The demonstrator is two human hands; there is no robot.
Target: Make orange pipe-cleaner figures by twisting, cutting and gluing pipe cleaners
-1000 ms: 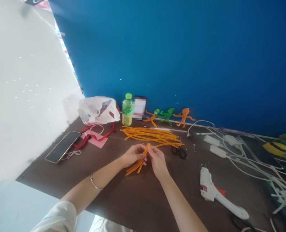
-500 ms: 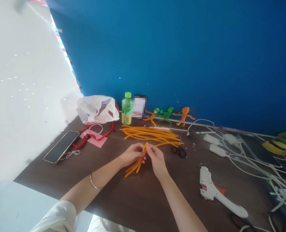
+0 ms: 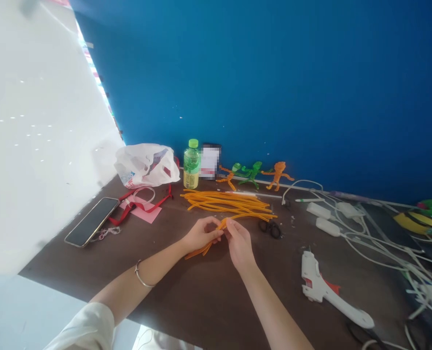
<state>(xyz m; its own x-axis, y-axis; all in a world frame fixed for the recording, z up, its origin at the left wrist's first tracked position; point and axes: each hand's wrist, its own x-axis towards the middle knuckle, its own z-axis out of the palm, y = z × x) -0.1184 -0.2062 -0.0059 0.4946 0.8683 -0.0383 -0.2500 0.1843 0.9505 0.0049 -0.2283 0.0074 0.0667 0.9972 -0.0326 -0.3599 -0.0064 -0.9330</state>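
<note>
Orange pipe cleaners are bending between the fingers of the left hand and the fingers of the right hand, and from my remote view I'm seeing both sets pressed together, pinching the bundle just above the bench. The bundle's loose ends are trailing down and left, below the left hand, and they aren't touching the other stems. A bangle is sitting on the left wrist, and a pale sleeve is showing at the lower edge of my view. Just beyond the hands, a larger orange pile is lying on the bench, with black scissors resting just to its right. Farther right, a white glue gun is lying among white cables. On the left, a smartphone is lying near a pink paper and a red cord, below a white plastic bag. Along the blue wall, a green-capped bottle is standing beside small green and orange pipe-cleaner figures.
</note>
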